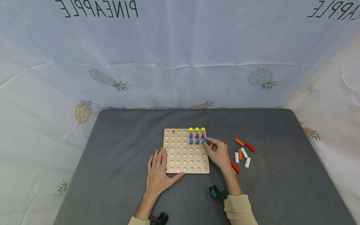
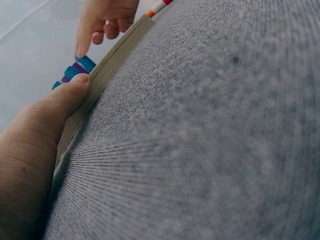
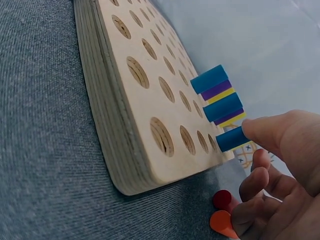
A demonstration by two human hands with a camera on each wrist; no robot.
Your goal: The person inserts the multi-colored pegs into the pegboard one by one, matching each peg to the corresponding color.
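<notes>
A wooden pegboard (image 1: pixel 178 149) with rows of round holes lies on the grey cloth. In its back right corner stand three yellow pegs (image 1: pixel 197 129), three purple pegs (image 1: pixel 197 136) and three blue pegs (image 1: pixel 197 141), row by row. My right hand (image 1: pixel 218 153) pinches the rightmost blue peg (image 3: pixel 231 139) between thumb and index finger, the peg upright at its hole. The other fingers curl loosely below. My left hand (image 1: pixel 159 173) lies along the board's left side with fingers straight, its thumb (image 2: pixel 75 90) against the front edge.
Loose pegs lie right of the board: two orange, several white, and red ones such as the red peg (image 1: pixel 250 147) at the back. A red peg (image 1: pixel 235 167) lies close beside my right forearm. Behind the table (image 1: pixel 126 131) hangs a pineapple-print curtain (image 1: pixel 180 84).
</notes>
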